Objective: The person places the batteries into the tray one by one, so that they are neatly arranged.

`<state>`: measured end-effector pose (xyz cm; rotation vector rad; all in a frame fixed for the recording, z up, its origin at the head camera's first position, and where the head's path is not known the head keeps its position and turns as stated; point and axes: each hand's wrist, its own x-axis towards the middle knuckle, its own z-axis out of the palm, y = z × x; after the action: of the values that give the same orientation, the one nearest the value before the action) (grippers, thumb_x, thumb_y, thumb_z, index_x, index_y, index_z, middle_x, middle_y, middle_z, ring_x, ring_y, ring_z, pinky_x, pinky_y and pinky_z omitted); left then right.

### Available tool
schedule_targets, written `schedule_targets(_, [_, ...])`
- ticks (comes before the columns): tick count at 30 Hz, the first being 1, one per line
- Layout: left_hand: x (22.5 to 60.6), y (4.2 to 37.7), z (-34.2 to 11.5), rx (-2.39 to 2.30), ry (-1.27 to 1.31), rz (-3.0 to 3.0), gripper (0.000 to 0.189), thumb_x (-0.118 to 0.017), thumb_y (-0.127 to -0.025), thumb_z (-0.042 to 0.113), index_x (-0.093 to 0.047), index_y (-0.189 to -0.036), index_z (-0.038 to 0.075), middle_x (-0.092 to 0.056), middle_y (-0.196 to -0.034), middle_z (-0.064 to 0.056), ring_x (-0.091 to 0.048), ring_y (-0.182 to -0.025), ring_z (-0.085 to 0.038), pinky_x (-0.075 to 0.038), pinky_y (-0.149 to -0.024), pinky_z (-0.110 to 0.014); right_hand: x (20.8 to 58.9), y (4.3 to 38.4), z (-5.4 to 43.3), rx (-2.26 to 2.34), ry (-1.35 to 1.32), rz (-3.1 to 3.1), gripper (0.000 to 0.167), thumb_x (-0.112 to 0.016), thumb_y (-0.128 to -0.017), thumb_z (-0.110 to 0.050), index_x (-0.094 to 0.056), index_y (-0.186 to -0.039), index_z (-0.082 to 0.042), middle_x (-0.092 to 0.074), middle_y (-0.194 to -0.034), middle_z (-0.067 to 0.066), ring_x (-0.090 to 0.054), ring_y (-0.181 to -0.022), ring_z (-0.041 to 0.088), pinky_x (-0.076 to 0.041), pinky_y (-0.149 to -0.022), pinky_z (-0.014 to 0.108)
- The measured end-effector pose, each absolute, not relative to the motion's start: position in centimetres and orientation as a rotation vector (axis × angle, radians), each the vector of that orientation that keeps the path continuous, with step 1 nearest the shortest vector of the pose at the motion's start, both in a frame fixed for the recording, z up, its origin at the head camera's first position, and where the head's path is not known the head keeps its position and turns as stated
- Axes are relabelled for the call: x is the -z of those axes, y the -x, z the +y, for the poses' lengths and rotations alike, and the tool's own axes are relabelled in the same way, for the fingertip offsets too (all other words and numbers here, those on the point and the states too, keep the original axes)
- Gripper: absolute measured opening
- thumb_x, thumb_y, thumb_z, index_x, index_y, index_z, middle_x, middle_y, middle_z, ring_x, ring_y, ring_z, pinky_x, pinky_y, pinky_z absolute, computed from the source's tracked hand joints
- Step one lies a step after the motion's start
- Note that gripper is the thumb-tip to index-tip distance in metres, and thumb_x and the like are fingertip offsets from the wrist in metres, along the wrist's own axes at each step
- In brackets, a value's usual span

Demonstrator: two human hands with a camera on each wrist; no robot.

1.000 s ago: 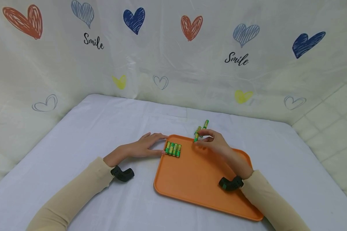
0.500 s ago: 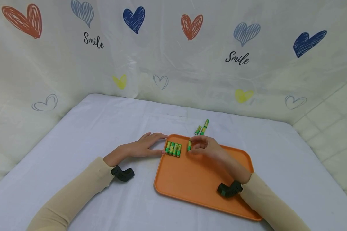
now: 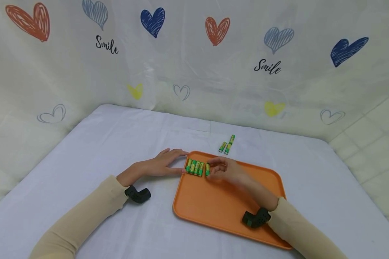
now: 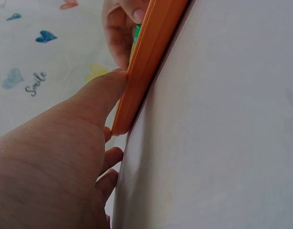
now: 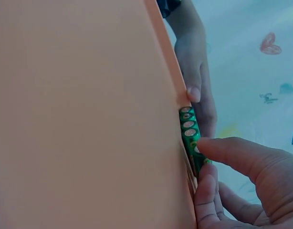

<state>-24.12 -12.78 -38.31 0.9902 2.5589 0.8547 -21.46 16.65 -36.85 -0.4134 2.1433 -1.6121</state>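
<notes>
Tablecloth (image 3: 142,226) lies white before heart-printed sheeting (image 3: 188,57), left fingers (image 3: 174,154) straight against tray (image 3: 207,205), right fingers (image 3: 219,160) pinching battery (image 3: 207,169).

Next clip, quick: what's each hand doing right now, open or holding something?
Left hand: open, touching the orange tray at its edge.
Right hand: closed, pinching one green battery.

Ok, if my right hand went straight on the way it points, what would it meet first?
Probably the end battery of the row of four, bumped by the pinched battery in your right hand; depth is unclear.
</notes>
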Motion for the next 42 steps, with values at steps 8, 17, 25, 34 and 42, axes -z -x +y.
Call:
schedule_targets(8, [38.42, 24.1, -12.72, -0.854, -0.982, 2.558, 0.069, -0.057, -0.095, 0.049, -0.032, -0.152, 0.018, -0.029, -0.158, -0.004, -0.015, -0.149, -0.024, 0.002, -0.12, -0.05, 37.06, 21.41, 16.19, 1.602, 0.435, 2.19, 0.054, -0.071, -0.086, 0.0, -0.048, -0.134, 0.009, -0.063, -0.109, 0.014, -0.061, -0.081, 0.012, -0.052, -0.07, 0.024])
schedule_targets(17, [38.42, 24.11, -12.63, -0.846, -0.986, 2.558, 0.07, -0.057, -0.096, 0.049, -0.031, -0.152, 0.018, -0.029, -0.158, -0.004, -0.016, -0.149, -0.024, 0.002, -0.12, -0.05, 37.02, 21.33, 15.87, 1.644, 0.424, 2.147, 0.053, -0.068, -0.087, 0.005, -0.046, -0.134, 0.01, -0.058, -0.111, 0.017, -0.061, -0.085, 0.012, -0.054, -0.077, 0.022])
schedule_targets(25, [38.22, 24.13, -12.6, -0.844, -0.994, 2.567, 0.07, -0.057, -0.096, 0.049, -0.031, -0.152, 0.017, -0.029, -0.158, -0.005, -0.016, -0.149, -0.024, 0.002, -0.119, -0.051, 36.99, 21.45, 15.94, 1.663, 0.441, 2.132, 0.053, -0.067, -0.087, 0.006, -0.045, -0.135, 0.012, -0.055, -0.115, 0.02, -0.061, -0.087, 0.012, -0.054, -0.077, 0.021])
schedule_targets(34, [38.01, 23.98, -12.52, -0.844, -0.976, 2.56, 0.069, -0.057, -0.096, 0.048, -0.031, -0.152, 0.017, -0.029, -0.158, -0.005, -0.016, -0.149, -0.024, 0.001, -0.12, -0.05, 36.89, 21.45, 16.15, 1.625, 0.461, 2.148, 0.053, -0.066, -0.089, 0.001, -0.044, -0.137, 0.009, -0.05, -0.126, 0.024, -0.06, -0.089, 0.013, -0.053, -0.077, 0.021])
schedule_targets(42, [38.05, 24.05, -12.49, -0.849, -0.983, 2.559, 0.069, -0.057, -0.096, 0.049, -0.031, -0.152, 0.017, -0.029, -0.158, -0.004, -0.016, -0.149, -0.024, 0.002, -0.12, -0.05, 36.78, 21.47, 16.37, 1.661, 0.501, 2.135, 0.051, -0.063, -0.092, 0.001, -0.043, -0.137, 0.011, -0.047, -0.131, 0.028, -0.061, -0.092, 0.009, -0.053, -0.082, 0.023])
